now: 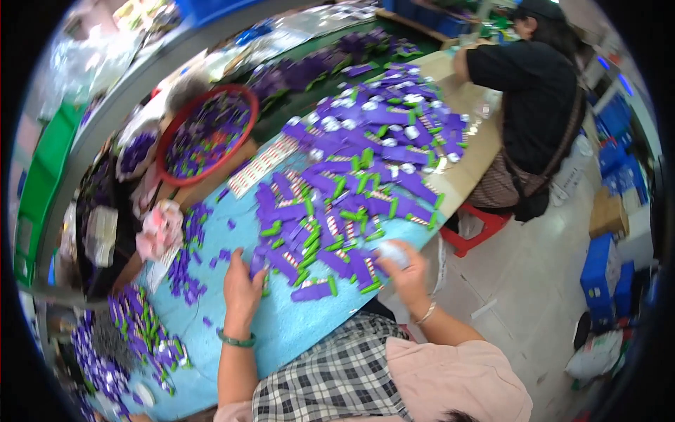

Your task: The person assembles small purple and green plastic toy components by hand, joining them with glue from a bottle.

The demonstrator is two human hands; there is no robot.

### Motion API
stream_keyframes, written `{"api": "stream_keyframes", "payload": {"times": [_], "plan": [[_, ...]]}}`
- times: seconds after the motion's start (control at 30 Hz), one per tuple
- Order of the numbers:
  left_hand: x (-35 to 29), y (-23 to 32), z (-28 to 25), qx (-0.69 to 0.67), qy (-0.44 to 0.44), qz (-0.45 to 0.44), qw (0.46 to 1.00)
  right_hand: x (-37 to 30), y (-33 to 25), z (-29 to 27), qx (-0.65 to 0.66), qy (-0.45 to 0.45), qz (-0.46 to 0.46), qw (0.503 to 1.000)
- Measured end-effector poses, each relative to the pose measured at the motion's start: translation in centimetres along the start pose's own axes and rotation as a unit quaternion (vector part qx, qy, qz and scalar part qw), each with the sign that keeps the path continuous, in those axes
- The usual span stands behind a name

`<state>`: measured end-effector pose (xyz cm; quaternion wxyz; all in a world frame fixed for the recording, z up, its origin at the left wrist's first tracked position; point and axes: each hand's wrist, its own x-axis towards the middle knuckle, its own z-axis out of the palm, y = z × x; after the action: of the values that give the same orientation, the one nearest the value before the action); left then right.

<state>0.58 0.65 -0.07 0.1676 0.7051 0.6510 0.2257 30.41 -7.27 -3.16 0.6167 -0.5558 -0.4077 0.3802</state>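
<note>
My left hand (240, 288) is closed around a small purple fabric piece with green trim (258, 263) over the blue tabletop. In my right hand (410, 280), at the table's near edge, is a soft white wad (394, 253) that looks like stuffing; motion blurs it. Between and beyond my hands spreads a heap of purple fabric pieces (344, 204) with green ends and red-and-white striped bands. Toward the far end of the heap, many pieces (380, 119) show white tufts. One purple piece (314, 290) lies apart near the front edge.
An orange-red basket (163, 160) of purple and green pieces stands at the back left, near a pink ruffled bundle (160, 231). More pieces (144, 323) are piled at the left. At right, a co-worker in black (538, 112) sits on a red stool (474, 235).
</note>
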Motion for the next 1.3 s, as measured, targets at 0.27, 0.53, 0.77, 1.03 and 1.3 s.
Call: {"api": "stream_keyframes", "payload": {"times": [0.27,0.53,0.77,1.03,1.3], "plan": [[-3.5,-11.5,-2.1,0.014,0.191,0.027,0.981,-2.2,-0.4,9.2,-0.034,-0.123,-0.057,0.99],[-7.9,2.1,-5.2,-0.394,0.013,-0.052,0.918,0.0,-1.5,11.1,0.035,-0.21,0.002,0.977],[-6.3,5.9,-0.8,-0.425,-0.332,-0.029,0.842,7.6,-4.8,3.1,-0.039,-0.107,-0.232,0.966],[-3.4,3.3,0.3,-0.311,-0.37,-0.048,0.874,12.1,-0.9,3.3,-0.142,-0.192,-0.25,0.938],[-4.6,-2.5,-2.9,-0.365,-0.334,-0.038,0.868,3.7,-2.8,10.1,-0.12,-0.194,-0.186,0.956]]}}
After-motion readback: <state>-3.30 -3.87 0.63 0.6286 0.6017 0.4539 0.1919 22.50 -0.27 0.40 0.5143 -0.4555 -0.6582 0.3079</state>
